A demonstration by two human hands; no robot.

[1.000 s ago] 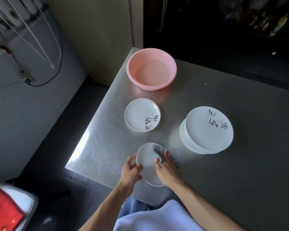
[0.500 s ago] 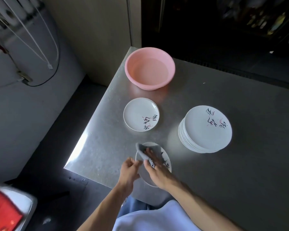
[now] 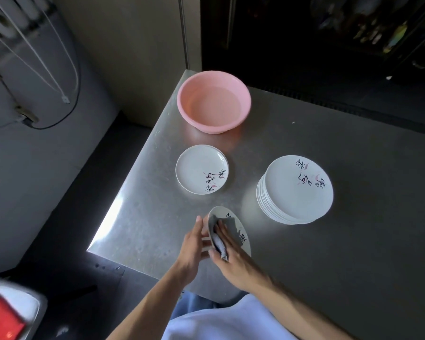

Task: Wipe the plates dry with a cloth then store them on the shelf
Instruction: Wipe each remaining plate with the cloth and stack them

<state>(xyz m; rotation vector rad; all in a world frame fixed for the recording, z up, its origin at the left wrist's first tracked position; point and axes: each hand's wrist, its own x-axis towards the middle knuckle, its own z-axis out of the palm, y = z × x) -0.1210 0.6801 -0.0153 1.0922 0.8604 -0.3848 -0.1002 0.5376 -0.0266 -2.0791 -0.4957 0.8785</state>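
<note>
Left grip (image 3: 194, 244) grasps the rim of a tilted white plate (image 3: 222, 211) with black-and-pink brushwork; right grip (image 3: 233, 258) clasps a crumpled grey cloth (image 3: 228, 224) against its face.

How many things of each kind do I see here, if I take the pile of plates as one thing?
Pink basin: 1
Single plates: 2 (plate lying flat, plate being wiped)
Stack of plates: 1
Grey cloth: 1
Total: 5

Pink basin (image 3: 214, 127) at far left corner of steel table (image 3: 353, 253); white cords (image 3: 65, 99) hang on wall at left
</note>
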